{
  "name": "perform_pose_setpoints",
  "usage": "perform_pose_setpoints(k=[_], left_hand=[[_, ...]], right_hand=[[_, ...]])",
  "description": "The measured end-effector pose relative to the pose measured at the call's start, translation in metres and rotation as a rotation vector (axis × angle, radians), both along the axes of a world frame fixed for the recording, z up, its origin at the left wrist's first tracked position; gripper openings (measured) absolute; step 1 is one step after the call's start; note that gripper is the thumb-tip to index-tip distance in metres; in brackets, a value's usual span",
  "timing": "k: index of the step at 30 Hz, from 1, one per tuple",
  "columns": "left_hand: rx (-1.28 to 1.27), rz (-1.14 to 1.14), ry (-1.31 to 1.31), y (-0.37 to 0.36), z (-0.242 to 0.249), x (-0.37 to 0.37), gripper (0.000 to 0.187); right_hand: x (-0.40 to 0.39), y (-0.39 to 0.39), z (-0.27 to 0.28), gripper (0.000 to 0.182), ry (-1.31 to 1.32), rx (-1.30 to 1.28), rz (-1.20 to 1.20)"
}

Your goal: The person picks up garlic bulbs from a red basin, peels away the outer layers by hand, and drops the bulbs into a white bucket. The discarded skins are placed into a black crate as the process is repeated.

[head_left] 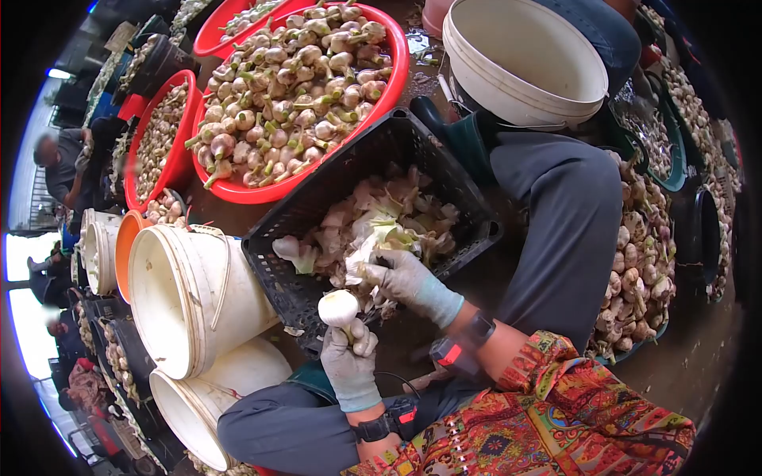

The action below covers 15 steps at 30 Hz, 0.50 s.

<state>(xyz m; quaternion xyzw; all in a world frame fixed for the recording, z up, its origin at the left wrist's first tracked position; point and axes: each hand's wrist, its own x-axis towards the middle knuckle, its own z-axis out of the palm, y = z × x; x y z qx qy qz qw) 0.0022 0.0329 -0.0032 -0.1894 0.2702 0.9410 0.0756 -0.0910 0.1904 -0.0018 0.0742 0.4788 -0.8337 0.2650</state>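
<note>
A peeled white garlic bulb [339,308] sits upright above my gloved left hand [350,363], whose closed fingers grip it by the stem. To the right and slightly farther forward, my gloved right hand [414,285] has its fingers curled together over the front part of a black plastic crate [274,214]. A small dark piece shows at those fingertips, and I cannot tell what it is. Papery garlic skins [377,218] heap inside the crate, some of them right at the right fingertips. The bulb is close to the crate's near corner.
A red tub [403,59] full of untrimmed garlic stands beyond the crate. White buckets [202,305] lie tipped at the left; another white bucket [528,67] stands at the upper right. Piled garlic bulbs [635,274] lie beyond my right knee. Other people sit at far left.
</note>
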Motion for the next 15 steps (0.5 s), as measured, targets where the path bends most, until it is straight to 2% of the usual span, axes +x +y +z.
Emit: perform_pose_setpoints(k=[1, 2, 3, 4, 6, 7, 10, 11, 12, 13, 14, 15], left_hand=[[0.007, 0.023, -0.028, 0.000, -0.001, 0.000, 0.041], [0.029, 0.000, -0.002, 0.000, -0.002, 0.000, 0.032], [0.030, 0.008, -0.017, 0.003, -0.001, -0.001, 0.032], [0.044, 0.027, -0.038, 0.004, 0.006, -0.004, 0.033], [0.092, 0.153, 0.015, -0.002, 0.016, -0.004, 0.033], [0.105, 0.272, 0.030, -0.008, 0.021, 0.000, 0.033], [0.115, 0.542, -0.022, -0.037, 0.065, 0.004, 0.029], [0.167, 0.558, -0.039, -0.046, 0.075, 0.004, 0.027], [0.219, 0.603, 0.223, -0.106, 0.086, 0.014, 0.022], [0.102, 0.742, 0.317, -0.143, 0.092, 0.020, 0.023], [-0.002, 0.812, 0.435, -0.163, 0.115, 0.018, 0.033], [0.097, 0.872, 0.514, -0.187, 0.125, 0.016, 0.043]], right_hand=[[0.002, 0.003, 0.007, 0.030, 0.049, 0.028, 0.098], [0.006, -0.005, 0.012, 0.031, 0.117, 0.077, 0.020], [0.006, -0.011, -0.012, 0.031, 0.187, 0.156, 0.029], [0.003, -0.016, -0.037, 0.031, 0.357, 0.421, -0.087], [0.000, -0.011, -0.048, 0.031, 0.045, 0.296, -0.135], [-0.002, -0.011, -0.035, 0.027, 0.037, 0.158, -0.169], [-0.002, -0.012, -0.018, 0.021, -0.006, 0.231, -0.079], [-0.001, -0.009, -0.022, 0.020, 0.186, 0.431, -0.019], [-0.004, -0.003, -0.027, 0.019, 0.376, 0.631, 0.044], [-0.004, -0.002, -0.026, 0.021, 0.420, 0.833, 0.151], [-0.002, -0.004, -0.030, 0.024, 0.658, 1.078, 0.115], [0.003, -0.005, -0.021, 0.026, 0.727, 1.074, 0.075]])
